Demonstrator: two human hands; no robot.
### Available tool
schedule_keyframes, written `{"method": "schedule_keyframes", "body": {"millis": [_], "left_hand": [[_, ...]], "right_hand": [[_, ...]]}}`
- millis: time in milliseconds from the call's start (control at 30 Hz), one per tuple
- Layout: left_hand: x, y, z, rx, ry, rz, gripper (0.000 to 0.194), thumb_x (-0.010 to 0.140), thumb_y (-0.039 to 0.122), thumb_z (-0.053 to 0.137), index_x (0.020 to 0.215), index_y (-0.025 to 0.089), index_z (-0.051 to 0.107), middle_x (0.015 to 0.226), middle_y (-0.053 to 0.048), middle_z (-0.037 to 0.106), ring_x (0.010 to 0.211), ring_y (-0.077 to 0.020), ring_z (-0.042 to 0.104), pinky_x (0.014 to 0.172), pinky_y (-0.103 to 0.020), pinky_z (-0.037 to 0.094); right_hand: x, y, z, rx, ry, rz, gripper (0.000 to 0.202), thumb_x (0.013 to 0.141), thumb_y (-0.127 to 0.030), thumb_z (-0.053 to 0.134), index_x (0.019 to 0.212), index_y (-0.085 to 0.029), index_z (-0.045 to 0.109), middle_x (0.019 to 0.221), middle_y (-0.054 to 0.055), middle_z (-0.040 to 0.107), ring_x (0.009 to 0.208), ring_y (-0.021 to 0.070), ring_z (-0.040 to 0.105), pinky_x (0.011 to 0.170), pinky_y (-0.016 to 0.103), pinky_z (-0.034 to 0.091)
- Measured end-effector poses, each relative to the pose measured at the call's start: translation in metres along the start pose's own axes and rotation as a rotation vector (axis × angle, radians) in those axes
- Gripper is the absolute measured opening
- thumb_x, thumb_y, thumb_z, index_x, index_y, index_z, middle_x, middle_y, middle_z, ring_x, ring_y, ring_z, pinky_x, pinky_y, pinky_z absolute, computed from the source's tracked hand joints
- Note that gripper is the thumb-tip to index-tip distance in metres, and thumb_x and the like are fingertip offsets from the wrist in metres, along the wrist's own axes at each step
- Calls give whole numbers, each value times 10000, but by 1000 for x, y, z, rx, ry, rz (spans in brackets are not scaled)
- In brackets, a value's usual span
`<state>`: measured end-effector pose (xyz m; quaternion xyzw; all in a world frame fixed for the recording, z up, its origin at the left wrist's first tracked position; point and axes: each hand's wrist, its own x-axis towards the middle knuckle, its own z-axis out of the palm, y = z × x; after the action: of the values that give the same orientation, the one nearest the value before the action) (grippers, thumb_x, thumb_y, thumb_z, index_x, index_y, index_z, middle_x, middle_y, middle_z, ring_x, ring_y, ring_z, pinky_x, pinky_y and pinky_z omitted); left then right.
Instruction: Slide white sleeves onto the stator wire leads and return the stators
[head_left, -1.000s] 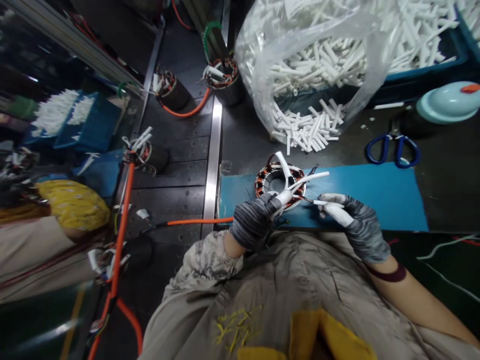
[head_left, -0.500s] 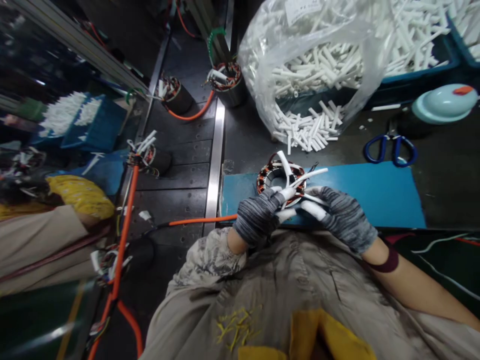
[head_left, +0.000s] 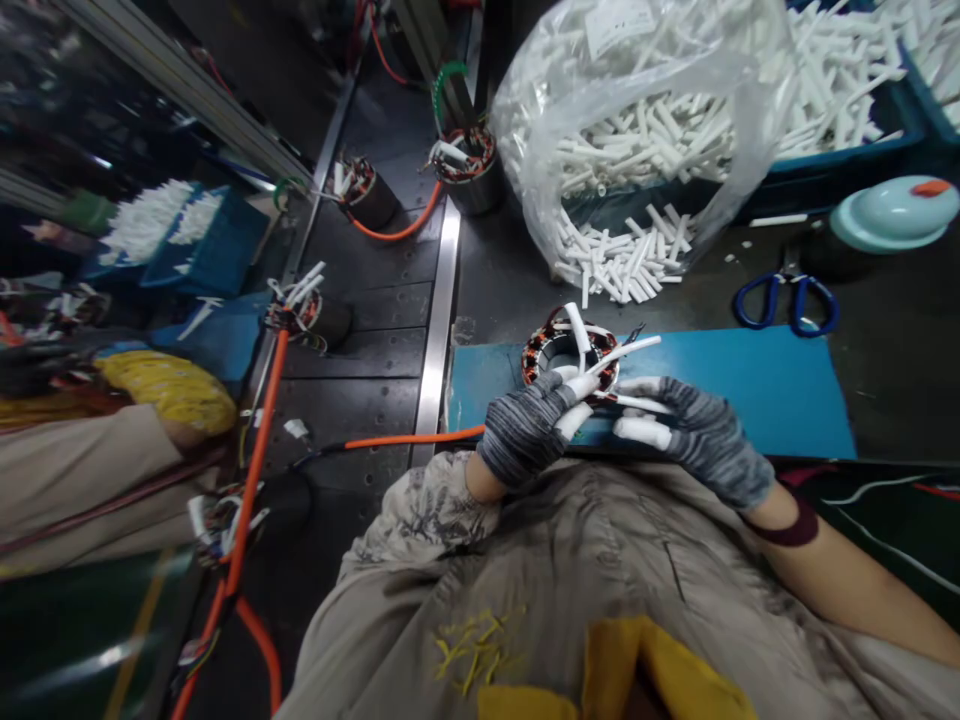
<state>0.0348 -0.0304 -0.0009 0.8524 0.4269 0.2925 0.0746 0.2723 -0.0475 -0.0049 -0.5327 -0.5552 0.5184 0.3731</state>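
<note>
A stator [head_left: 534, 352] with dark and orange windings sits on the blue mat, several white sleeves standing out from its leads. My left hand [head_left: 529, 430], in a grey glove with white fingertips, closes on the stator's near edge, by the base of a white sleeve [head_left: 630, 352] that points right. My right hand [head_left: 705, 440], gloved alike, pinches a thin white sleeve [head_left: 646, 404] just right of the stator. The sleeve's left end lies close to a lead at the stator's rim; whether the lead is inside it, I cannot tell.
Behind the stator, a clear plastic bag [head_left: 529, 150] spills white sleeves beside a blue bin [head_left: 817, 165]. Blue-handled scissors [head_left: 759, 302] and a light-blue lidded container [head_left: 892, 218] are at right. On the left, a conveyor [head_left: 386, 355] carries more stators; a co-worker's yellow sleeve [head_left: 169, 390] lies beyond.
My right hand has drawn slightly right, away from the stator, with the sleeve in its fingers. My left hand stays at the stator. The whole view has shifted a little.
</note>
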Motion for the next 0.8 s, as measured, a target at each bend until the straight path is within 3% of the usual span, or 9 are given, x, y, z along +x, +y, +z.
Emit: {"method": "schedule_keyframes", "body": {"millis": [67, 167, 233, 333, 433, 533, 667, 733, 800], "left_hand": [[0, 3, 1, 41, 9, -1, 290, 1080, 294, 626, 1315, 201, 767, 1278, -90, 804, 1122, -198, 800, 948, -280, 665], [0, 4, 3, 76, 43, 22, 279, 1085, 275, 609, 1294, 197, 776, 1252, -85, 815, 1101, -195, 807, 925, -274, 668], [-2, 5, 6, 98, 74, 30, 278, 1087, 266, 596, 1283, 195, 778, 1248, -86, 818, 1076, -195, 813, 881, -265, 672], [-5, 9, 12, 172, 43, -13, 301, 1086, 263, 568, 1291, 210, 782, 1262, -92, 815, 1105, -216, 810, 887, -286, 676], [-5, 10, 7, 214, -82, -41, 327, 1075, 255, 569, 1331, 228, 770, 1288, -92, 806, 1168, -232, 792, 925, -300, 672], [0, 2, -16, 169, -186, -16, 429, 1060, 293, 612, 1481, 238, 670, 1412, -83, 753, 1256, -230, 752, 986, -298, 652], [9, -25, -41, 152, -211, 78, 675, 970, 470, 720, 1555, 164, 581, 1507, -147, 681, 1407, -342, 639, 1236, -503, 502], [11, -38, -36, 128, -281, 204, 615, 950, 443, 706, 1490, 159, 627, 1503, -152, 681, 1470, -392, 570, 1310, -651, 356], [13, -45, -21, 117, -342, 252, 481, 952, 380, 679, 1377, 156, 687, 1410, -150, 732, 1416, -381, 615, 1323, -717, 279]], "right_hand": [[-6, 1, 0, -211, 126, -155, 344, 896, -526, 776, 1148, -298, 824, 1104, 60, 846, 1014, 305, 780, 961, 474, 620], [-3, -3, 4, -368, 165, -214, 329, 934, -566, 683, 967, -278, 839, 939, 87, 849, 870, 301, 781, 904, 472, 623], [4, -9, 8, -246, 7, -51, 426, 954, -631, 636, 884, -248, 809, 743, 68, 805, 651, 233, 730, 743, 390, 621], [16, -17, 19, 49, -241, 236, 604, 982, -736, 516, 822, -200, 745, 496, 16, 659, 374, 142, 537, 495, 294, 506], [22, -18, 23, 95, -265, 292, 677, 973, -794, 470, 805, -190, 726, 457, 12, 618, 334, 128, 485, 445, 283, 455], [20, -10, 9, 7, -173, 239, 637, 979, -775, 500, 845, -205, 753, 610, 53, 724, 472, 167, 624, 540, 309, 530], [11, 13, -31, -69, 211, 190, 607, 983, -766, 485, 961, -229, 767, 788, 88, 790, 646, 235, 717, 686, 401, 590], [4, 28, -46, -130, 297, 199, 632, 990, -772, 449, 988, -225, 766, 779, 91, 787, 635, 241, 704, 709, 431, 590], [-4, 43, -52, -254, 297, 185, 616, 998, -748, 453, 995, -221, 771, 787, 91, 788, 652, 242, 706, 757, 450, 593]]}}
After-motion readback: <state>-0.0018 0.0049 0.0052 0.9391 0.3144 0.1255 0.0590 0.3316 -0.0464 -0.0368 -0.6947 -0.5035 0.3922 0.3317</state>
